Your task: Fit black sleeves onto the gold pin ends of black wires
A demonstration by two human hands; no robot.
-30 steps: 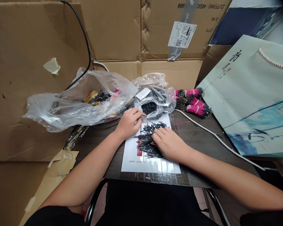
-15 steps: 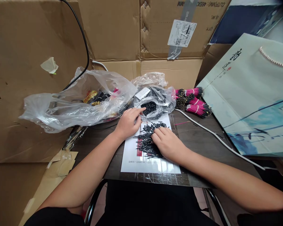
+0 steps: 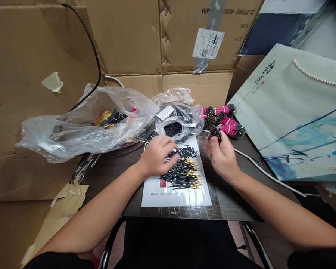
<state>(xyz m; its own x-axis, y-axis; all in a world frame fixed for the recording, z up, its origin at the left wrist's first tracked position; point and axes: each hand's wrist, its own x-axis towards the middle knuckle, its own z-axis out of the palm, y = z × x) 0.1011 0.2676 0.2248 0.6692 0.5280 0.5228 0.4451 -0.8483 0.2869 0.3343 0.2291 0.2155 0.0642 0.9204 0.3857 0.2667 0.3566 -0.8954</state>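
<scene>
A loose heap of thin black pieces with gold metal tips [image 3: 182,173] lies on a white printed sheet [image 3: 173,198] on the dark table. My left hand [image 3: 158,156] rests at the heap's left edge, fingers apart, with nothing visibly held. My right hand [image 3: 221,153] is raised above the table to the right of the sheet. Its fingertips pinch a small bunch of black-ended wires [image 3: 215,133]. Just behind that hand lie bundles of pink wires with black ends [image 3: 225,121]. A clear plastic bag of short black pieces [image 3: 173,129] sits behind the sheet.
A second crumpled plastic bag [image 3: 72,130] holds mixed items at the left. A white cable [image 3: 264,172] crosses the table's right side. A pale printed paper bag [image 3: 291,112] leans at the right. Cardboard boxes [image 3: 128,37] stand behind and left.
My right hand has lifted off the heap and moved right, now pinching a bunch of wires. My left hand has shifted slightly toward the heap. The heap's gold tips now show.
</scene>
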